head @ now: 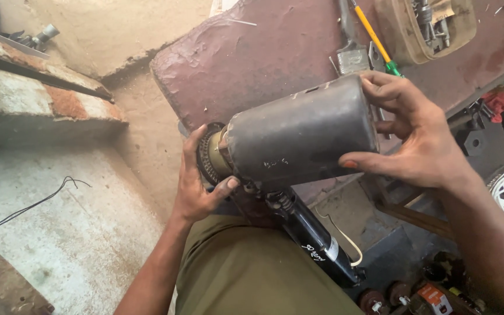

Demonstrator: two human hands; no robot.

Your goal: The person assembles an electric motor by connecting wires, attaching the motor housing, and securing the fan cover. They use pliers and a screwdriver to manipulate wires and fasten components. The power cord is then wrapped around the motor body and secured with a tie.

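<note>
I've got a worn maroon workbench point(252, 52) across the top, concrete floor point(59, 233) on the left. Over my lap sits a dark cylindrical motor housing point(301, 137); its long axis runs nearly level, tilted up toward my right. Right hand point(421, 140) wraps the closed end, fingers over the top and thumb under. Left hand point(196, 184) cups the open end at the toothed armature ring point(208, 154), thumb on the housing edge. Both hands are closed on it, one at each end. A black shock absorber point(313, 236) lies below, slanting down toward my right. A yellow-handled screwdriver point(374, 38) lies on the bench behind.
</note>
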